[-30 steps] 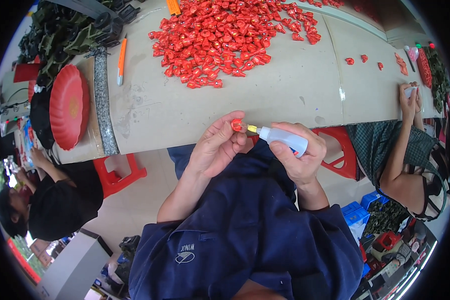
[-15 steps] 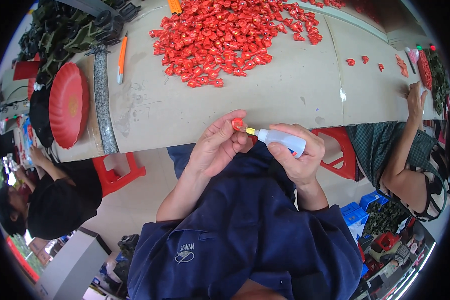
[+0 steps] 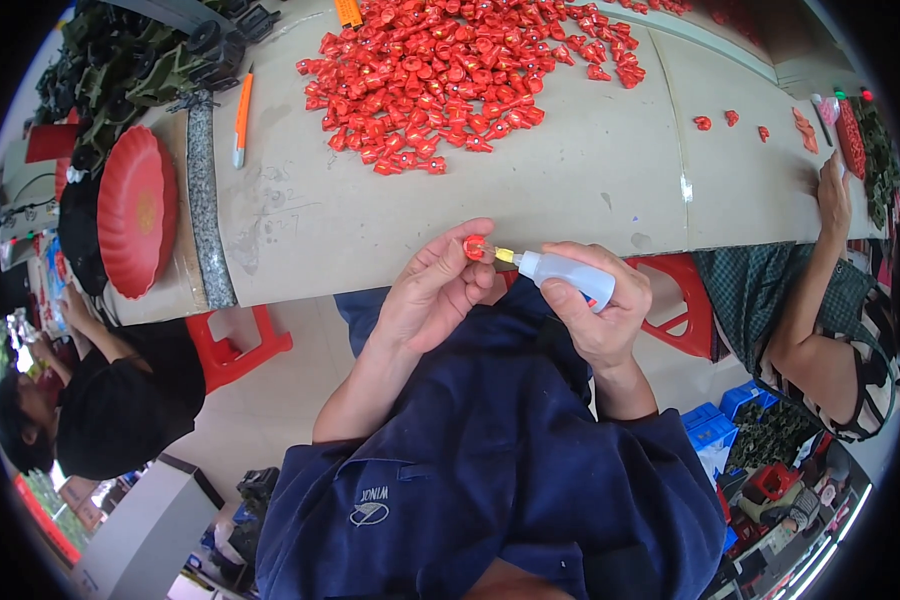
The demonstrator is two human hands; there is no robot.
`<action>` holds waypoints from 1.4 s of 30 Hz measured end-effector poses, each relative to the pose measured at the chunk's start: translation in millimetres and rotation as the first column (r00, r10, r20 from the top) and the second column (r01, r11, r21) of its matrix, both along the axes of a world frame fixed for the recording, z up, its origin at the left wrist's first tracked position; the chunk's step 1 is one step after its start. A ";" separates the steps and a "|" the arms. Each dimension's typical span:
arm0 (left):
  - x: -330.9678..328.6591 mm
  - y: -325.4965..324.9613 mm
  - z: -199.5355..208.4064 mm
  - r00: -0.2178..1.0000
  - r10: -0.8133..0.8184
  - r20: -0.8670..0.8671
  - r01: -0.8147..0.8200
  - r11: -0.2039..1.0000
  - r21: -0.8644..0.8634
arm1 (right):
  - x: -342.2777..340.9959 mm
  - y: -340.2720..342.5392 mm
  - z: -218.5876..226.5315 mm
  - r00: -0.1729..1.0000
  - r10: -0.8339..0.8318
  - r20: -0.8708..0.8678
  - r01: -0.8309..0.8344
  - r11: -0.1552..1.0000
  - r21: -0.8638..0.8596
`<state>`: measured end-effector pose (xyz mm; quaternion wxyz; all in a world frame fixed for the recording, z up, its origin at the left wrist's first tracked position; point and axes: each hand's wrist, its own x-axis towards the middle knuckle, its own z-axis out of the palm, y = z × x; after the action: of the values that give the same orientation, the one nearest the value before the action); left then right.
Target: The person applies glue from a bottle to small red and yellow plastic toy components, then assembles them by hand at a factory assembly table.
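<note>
Between the thumb and fingers of my left hand is a small red plastic part, pinched just off the table's near edge. My right hand grips a white squeeze bottle, tilted with its yellow-banded nozzle toward the red part. A thin clear tip reaches up to the part; whether it touches or enters it I cannot tell. Beyond both hands, a large heap of similar red parts lies on the grey table.
An orange utility knife lies at left, near a red scalloped tray. Dark green parts are piled at the far left. A few loose red parts lie at right. Co-workers sit on both sides; one arm reaches onto the table.
The bottle in my right hand has shifted very slightly right, its nozzle drawn a little back from the red part. My left hand stays put. The right co-worker's hand has moved slightly.
</note>
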<state>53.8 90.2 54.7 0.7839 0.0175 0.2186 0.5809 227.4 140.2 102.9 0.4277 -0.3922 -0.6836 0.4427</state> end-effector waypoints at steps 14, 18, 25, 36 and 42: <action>0.0 1.4 -1.3 1.000 -0.012 -0.002 0.012 1.000 0.018 | 1.5 1.1 -0.1 1.000 0.006 0.002 -0.006 1.000 -0.002; 0.2 2.3 -0.4 1.000 -0.011 -0.005 0.011 1.000 0.010 | 1.6 1.3 0.4 1.000 0.007 -0.008 -0.007 1.000 -0.006; 0.1 3.5 -0.8 1.000 0.002 -0.021 -0.001 1.000 0.015 | 0.7 2.9 -1.1 1.000 -0.011 -0.005 0.010 1.000 -0.026; -10.3 24.2 2.9 0.200 0.288 -0.937 -0.149 0.954 0.261 | 6.2 2.5 -14.4 0.950 -0.177 -0.258 0.100 0.953 -0.287; -25.8 47.0 33.7 -0.109 0.303 -0.947 -0.201 0.926 0.319 | 1.0 5.1 -24.2 0.925 -0.215 -0.314 0.103 0.936 -0.337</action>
<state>28.0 137.2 88.4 0.2548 0.4165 0.6930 0.5304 228.5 145.3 78.8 0.5080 -0.4262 -0.4838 0.5712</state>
